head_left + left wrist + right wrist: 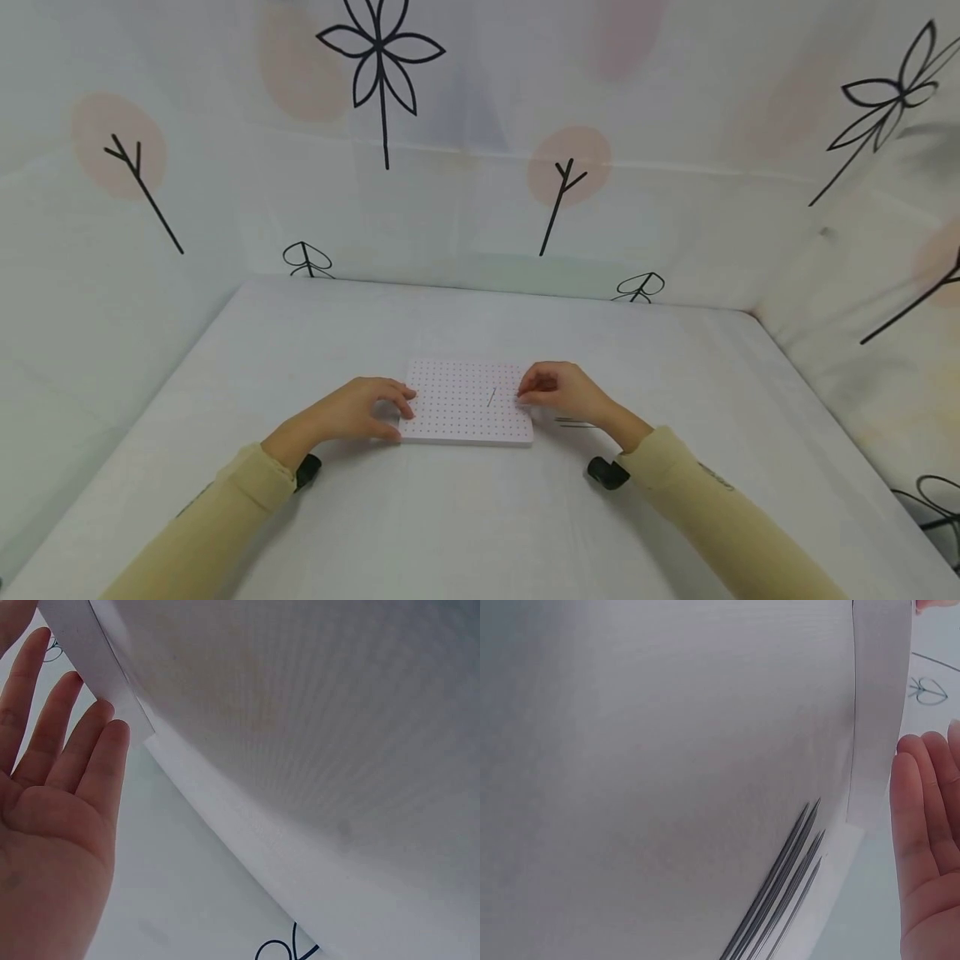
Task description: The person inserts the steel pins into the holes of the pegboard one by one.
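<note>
A white board (465, 417) with rows of small holes lies flat on the table. One thin dark needle (491, 397) shows as a slanted line over its right part. At the board's left edge is my left hand (360, 408), with fingertips on the edge and thumb by the front corner. In the left wrist view, its fingers (101, 761) are fairly straight along the board's side wall. My right hand (566, 392) has its fingertips at the right edge; its palm faces the board's side (881, 712) in the right wrist view. Several dark pointed metal needles (780, 881) lie beside it.
A white cloth covers the table (450, 525). White hangings with printed flowers and twigs (480, 200) enclose the back and sides. On each wrist sits a black camera, the left one (307, 472) and the right one (607, 473), close above the cloth.
</note>
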